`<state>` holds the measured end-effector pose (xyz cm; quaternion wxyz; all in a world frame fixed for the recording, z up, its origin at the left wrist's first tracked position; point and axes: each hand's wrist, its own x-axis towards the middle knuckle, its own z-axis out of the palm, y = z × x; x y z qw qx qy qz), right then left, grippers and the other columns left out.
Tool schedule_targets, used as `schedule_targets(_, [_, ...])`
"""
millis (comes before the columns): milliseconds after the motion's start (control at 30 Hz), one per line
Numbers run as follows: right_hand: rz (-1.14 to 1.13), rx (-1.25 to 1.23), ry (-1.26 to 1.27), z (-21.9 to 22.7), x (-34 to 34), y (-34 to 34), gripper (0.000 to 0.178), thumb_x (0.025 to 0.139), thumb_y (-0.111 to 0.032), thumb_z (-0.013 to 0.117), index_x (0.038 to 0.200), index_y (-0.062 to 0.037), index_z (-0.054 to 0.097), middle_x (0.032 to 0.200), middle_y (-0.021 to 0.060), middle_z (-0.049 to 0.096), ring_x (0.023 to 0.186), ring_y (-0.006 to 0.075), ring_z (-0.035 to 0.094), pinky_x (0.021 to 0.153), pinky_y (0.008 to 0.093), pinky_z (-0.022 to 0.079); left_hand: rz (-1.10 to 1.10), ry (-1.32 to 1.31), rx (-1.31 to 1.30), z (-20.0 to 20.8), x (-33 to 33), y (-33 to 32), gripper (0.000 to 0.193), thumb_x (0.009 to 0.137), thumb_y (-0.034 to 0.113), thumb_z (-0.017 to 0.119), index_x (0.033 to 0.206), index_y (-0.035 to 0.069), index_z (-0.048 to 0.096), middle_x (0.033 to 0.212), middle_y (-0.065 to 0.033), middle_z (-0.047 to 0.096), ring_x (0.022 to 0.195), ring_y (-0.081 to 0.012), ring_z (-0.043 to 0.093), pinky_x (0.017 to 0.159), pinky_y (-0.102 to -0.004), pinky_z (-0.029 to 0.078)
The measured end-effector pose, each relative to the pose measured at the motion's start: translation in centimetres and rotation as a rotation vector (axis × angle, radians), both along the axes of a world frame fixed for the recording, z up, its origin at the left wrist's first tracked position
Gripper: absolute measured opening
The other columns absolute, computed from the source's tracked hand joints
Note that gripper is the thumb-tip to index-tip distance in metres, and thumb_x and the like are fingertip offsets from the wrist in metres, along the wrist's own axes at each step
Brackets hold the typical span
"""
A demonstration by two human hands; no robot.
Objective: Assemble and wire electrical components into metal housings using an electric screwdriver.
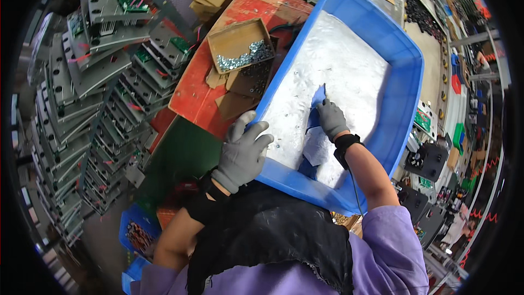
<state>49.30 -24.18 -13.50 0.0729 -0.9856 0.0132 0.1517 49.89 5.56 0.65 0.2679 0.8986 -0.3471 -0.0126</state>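
Observation:
A big blue plastic tub (pixel 401 71) stands in front of me with a layer of white powdery or pasty material (pixel 341 49) in it. My right hand (pixel 332 120), in a grey glove, reaches into the tub with its fingers closed round a thin, narrow tool (pixel 325 89). Only the tool's upright tip shows; the rest is hidden by the glove. Beside that hand, a strip of blue is bared through the white, with a loose white lump (pixel 317 146) below it. My left hand (pixel 243 150), also gloved, rests at the tub's near left rim, its fingers spread and holding nothing.
Left of the tub, a cardboard box (pixel 240 30) of small metal nuts sits on a worn red table (pixel 191 95) among cardboard scraps (pixel 232 105). Tall stacks of grey metal plates (pixel 103 65) with green circuit boards stand farther left. An assembly line (pixel 436 104) runs along the right.

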Motion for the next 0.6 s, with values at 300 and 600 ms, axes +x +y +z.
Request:
schedule_targets(300, [0.172, 0.303, 0.081, 1.2, -2.3, 4.6, 0.021, 0.080, -0.008, 0.056, 0.100, -0.0130, 0.059, 0.098, 0.0147, 0.057, 0.085, 0.0346, 0.062, 0.072, 0.0448, 0.050, 0.011, 0.080, 0.058, 0.0, -0.1, -0.1, 0.022, 0.071, 0.010, 0.064, 0.092, 0.015, 0.066, 0.115, -0.0032, 0.057, 0.106, -0.0290, 0.049, 0.088, -0.0401, 0.046])
schedule_targets(600, [0.132, 0.178, 0.026, -0.5, -1.7, 7.0, 0.024, 0.082, -0.009, 0.050, 0.105, -0.0097, 0.057, 0.099, 0.0137, 0.060, 0.087, 0.0308, 0.063, 0.074, 0.0410, 0.052, -0.005, 0.059, 0.056, 0.0, -0.2, 0.0, 0.020, 0.072, 0.010, 0.064, 0.092, 0.012, 0.066, 0.114, -0.0030, 0.057, 0.107, -0.0293, 0.048, 0.089, -0.0406, 0.045])
